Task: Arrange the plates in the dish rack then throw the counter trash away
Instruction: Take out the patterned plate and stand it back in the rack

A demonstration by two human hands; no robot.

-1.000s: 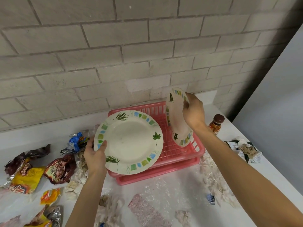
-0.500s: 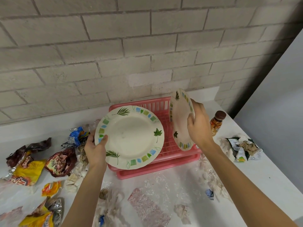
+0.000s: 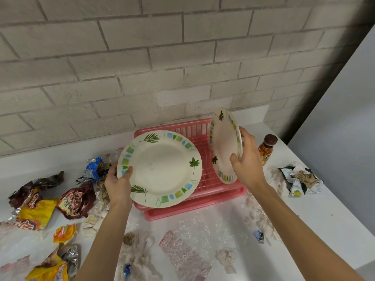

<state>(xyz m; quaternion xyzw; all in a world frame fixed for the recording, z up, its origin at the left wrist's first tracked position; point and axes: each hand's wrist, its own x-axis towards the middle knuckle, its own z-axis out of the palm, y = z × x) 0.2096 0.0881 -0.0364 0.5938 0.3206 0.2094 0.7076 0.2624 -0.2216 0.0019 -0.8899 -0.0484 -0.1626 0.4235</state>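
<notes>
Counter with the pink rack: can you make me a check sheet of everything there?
Surface: white counter, littered.
Job's things: pink plastic dish rack; one leaf-patterned round plate tilted over it, second leaf-patterned plate upright in it.
Clutter: crumpled foil snack wrappers, tissue wads, brown-capped bottle.
Grippers: left hand grips the tilted plate; right hand holds the upright one.
Cables: nothing seen.
Surroundings: grey brick wall.

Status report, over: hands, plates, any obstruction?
Left hand grips large plate over pink dish rack. Right hand holds upright plate in rack. Snack wrappers beside rack, none inside.
</notes>
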